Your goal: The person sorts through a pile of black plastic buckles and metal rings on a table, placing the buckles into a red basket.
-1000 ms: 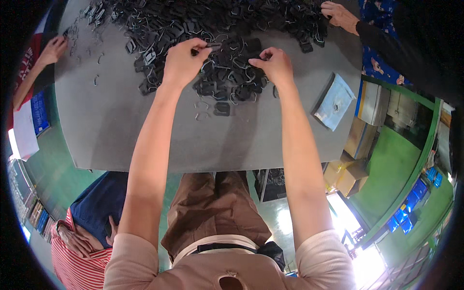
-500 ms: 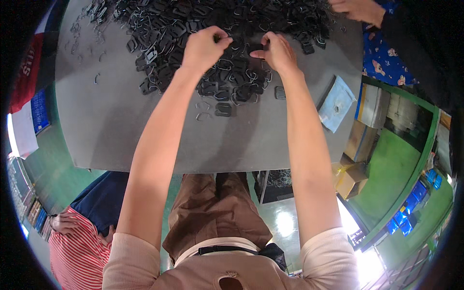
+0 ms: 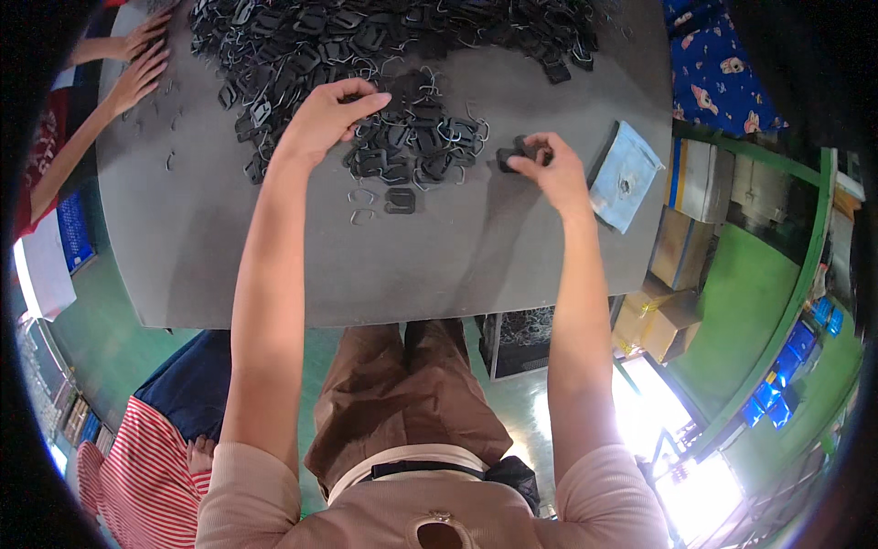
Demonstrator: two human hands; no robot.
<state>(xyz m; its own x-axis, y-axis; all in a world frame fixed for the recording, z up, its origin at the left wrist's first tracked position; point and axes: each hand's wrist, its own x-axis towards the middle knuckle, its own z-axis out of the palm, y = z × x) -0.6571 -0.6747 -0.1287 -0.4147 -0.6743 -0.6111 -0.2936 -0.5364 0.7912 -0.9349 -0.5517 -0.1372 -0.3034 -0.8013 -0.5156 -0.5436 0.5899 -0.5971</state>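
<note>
Right hand [image 3: 549, 169] holds a small black plastic piece [image 3: 512, 157] between thumb and fingers, just above the grey table [image 3: 439, 265], a little apart from the heap. Left hand [image 3: 325, 114] lies on the edge of the near cluster of black pieces and wire clips [image 3: 412, 146], fingers bent and closed lightly on the parts; if it holds one piece, the picture does not show it. Behind this cluster a much bigger heap [image 3: 384, 32] covers the far side of the table. One black piece [image 3: 400, 201] and two loose clips [image 3: 363, 206] lie alone in front. It seems most of the work is left. A blue cloth [image 3: 626, 178] lies near the right hand, and another person's hands [image 3: 137, 59] work at far left.
</note>
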